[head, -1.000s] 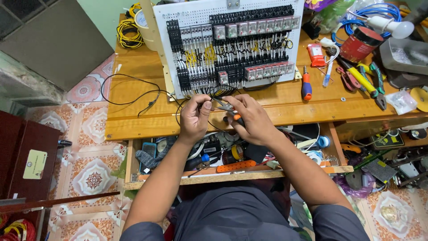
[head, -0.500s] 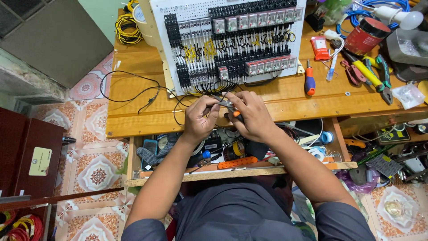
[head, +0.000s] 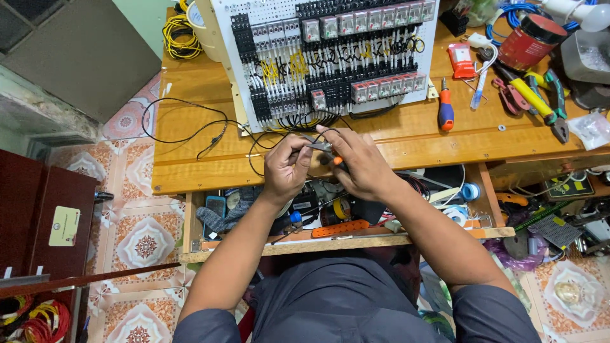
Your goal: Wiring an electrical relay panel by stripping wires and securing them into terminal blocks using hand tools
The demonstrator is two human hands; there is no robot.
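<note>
Both hands hold their spot by the tabletop edge: left hand still pinches a black wire, right hand grips orange-handled pliers.

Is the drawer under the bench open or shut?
Open. The drawer is pulled out toward the person, its tools and tape rolls exposed below the bench edge, under both hands.

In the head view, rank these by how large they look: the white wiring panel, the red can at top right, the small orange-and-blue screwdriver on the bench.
Largest to smallest:
1. white wiring panel, by far the largest.
2. red can.
3. orange-and-blue screwdriver.
The can and the screwdriver are similar in length; the can ranks higher only because it is wider.
</note>
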